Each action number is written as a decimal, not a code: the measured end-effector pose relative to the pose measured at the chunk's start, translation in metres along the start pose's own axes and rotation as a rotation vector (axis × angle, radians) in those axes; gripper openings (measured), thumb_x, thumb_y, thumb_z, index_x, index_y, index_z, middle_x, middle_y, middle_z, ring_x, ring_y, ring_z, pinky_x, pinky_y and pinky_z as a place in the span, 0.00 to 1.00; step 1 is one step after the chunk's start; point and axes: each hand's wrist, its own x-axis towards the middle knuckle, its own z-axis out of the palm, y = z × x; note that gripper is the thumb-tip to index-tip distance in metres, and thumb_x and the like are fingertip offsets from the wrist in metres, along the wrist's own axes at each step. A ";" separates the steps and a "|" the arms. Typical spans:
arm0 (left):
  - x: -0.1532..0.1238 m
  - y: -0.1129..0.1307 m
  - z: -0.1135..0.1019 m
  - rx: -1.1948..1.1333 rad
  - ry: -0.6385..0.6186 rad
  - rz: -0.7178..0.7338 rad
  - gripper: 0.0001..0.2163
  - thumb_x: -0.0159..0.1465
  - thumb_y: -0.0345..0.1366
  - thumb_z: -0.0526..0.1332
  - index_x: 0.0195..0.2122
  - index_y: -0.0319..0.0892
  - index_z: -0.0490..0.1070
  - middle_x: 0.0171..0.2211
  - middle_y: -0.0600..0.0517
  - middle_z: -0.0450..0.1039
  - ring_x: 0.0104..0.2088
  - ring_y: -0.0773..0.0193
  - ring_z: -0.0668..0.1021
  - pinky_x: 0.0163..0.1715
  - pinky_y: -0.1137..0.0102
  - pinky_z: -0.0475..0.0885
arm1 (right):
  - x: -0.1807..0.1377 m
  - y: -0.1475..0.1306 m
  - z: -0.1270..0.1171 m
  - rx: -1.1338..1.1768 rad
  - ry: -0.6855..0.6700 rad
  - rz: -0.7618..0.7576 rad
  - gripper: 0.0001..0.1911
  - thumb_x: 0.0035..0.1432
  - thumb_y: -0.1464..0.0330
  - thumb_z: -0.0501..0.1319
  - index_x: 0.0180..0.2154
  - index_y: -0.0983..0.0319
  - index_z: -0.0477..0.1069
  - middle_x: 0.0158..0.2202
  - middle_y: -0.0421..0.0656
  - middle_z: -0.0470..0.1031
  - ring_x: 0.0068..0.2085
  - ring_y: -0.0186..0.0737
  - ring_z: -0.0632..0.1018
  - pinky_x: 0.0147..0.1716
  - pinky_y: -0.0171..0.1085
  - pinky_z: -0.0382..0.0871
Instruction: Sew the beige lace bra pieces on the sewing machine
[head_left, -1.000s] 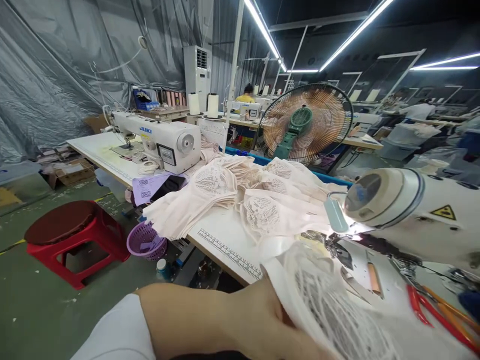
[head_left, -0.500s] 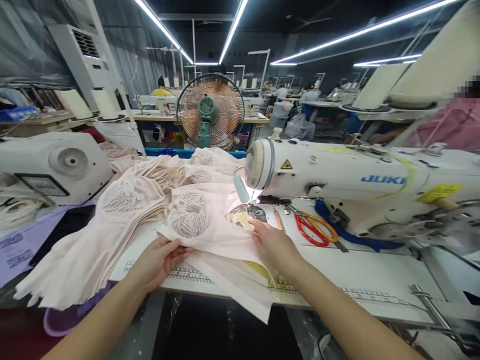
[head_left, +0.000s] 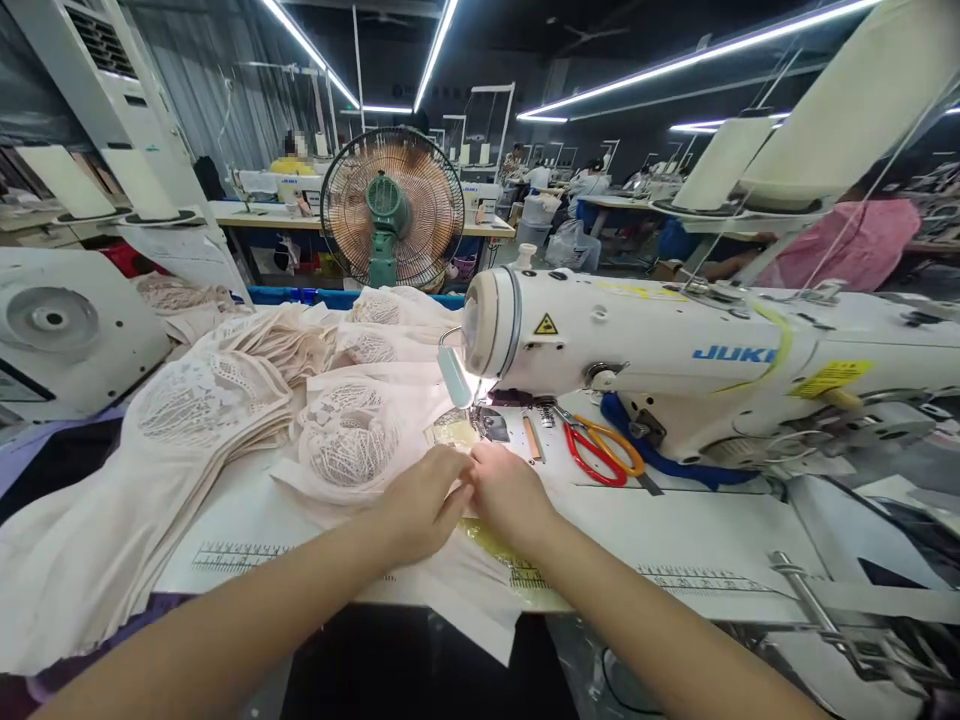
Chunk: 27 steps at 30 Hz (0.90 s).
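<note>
A pale pink bra [head_left: 352, 440] with lace cups lies on the sewing table, its near edge running under both hands. My left hand [head_left: 427, 500] is closed on that edge, fingertips meeting the right hand just in front of the needle area. My right hand [head_left: 510, 490] is also closed on the fabric, with its fingertips mostly hidden. Directly beyond them is the presser foot of a white sewing machine [head_left: 600, 335], lit by a small lamp [head_left: 454, 377]. A loose fabric panel [head_left: 472, 610] hangs over the table's front edge.
Red-handled scissors [head_left: 592, 450] and orange-handled scissors [head_left: 619, 445] lie right of the needle. Stacked bra pieces [head_left: 210, 420] cover the table's left side. A green fan [head_left: 390, 210] stands behind. Printed rulers [head_left: 697, 580] run along the front edge. A person in pink [head_left: 840, 240] sits beyond the machine.
My left hand has moved right along the bra's edge to meet my right hand near the needle. The view has turned slightly right.
</note>
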 end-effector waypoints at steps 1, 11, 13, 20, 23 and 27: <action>0.008 -0.009 0.008 0.037 -0.041 0.018 0.10 0.65 0.33 0.48 0.44 0.39 0.65 0.43 0.44 0.69 0.44 0.60 0.72 0.44 0.64 0.70 | -0.008 0.001 0.000 0.015 -0.006 -0.019 0.07 0.55 0.76 0.56 0.30 0.63 0.72 0.31 0.46 0.72 0.34 0.42 0.71 0.30 0.37 0.63; 0.026 -0.031 0.014 0.562 -0.312 -0.071 0.23 0.67 0.46 0.50 0.58 0.35 0.61 0.55 0.41 0.65 0.54 0.49 0.67 0.52 0.56 0.64 | -0.084 0.013 0.007 0.184 0.131 -0.206 0.18 0.61 0.70 0.53 0.52 0.68 0.67 0.55 0.56 0.68 0.56 0.52 0.69 0.51 0.50 0.70; 0.032 -0.022 0.014 0.630 -0.298 -0.108 0.24 0.67 0.47 0.51 0.58 0.37 0.62 0.49 0.41 0.69 0.48 0.49 0.70 0.44 0.58 0.68 | -0.085 0.009 0.006 0.209 0.125 -0.197 0.18 0.61 0.70 0.53 0.52 0.69 0.67 0.56 0.57 0.68 0.56 0.52 0.70 0.51 0.50 0.71; 0.039 -0.009 0.014 0.716 -0.287 -0.187 0.24 0.65 0.50 0.53 0.56 0.40 0.65 0.44 0.40 0.69 0.42 0.47 0.70 0.35 0.59 0.66 | -0.078 0.003 0.005 0.289 0.072 -0.204 0.22 0.59 0.70 0.55 0.54 0.69 0.66 0.57 0.57 0.66 0.58 0.54 0.68 0.54 0.54 0.67; 0.045 -0.013 0.015 0.720 -0.268 -0.205 0.24 0.65 0.50 0.52 0.56 0.40 0.65 0.45 0.39 0.68 0.43 0.47 0.70 0.37 0.58 0.65 | -0.070 0.007 0.007 0.266 0.044 -0.184 0.23 0.58 0.69 0.56 0.55 0.69 0.65 0.59 0.57 0.65 0.59 0.55 0.67 0.54 0.54 0.66; 0.058 -0.019 0.015 0.726 -0.288 -0.242 0.23 0.66 0.51 0.50 0.54 0.40 0.66 0.44 0.40 0.68 0.44 0.48 0.70 0.38 0.58 0.65 | -0.057 0.010 0.005 0.235 -0.019 -0.156 0.25 0.58 0.68 0.57 0.56 0.72 0.64 0.59 0.58 0.64 0.59 0.55 0.67 0.55 0.52 0.65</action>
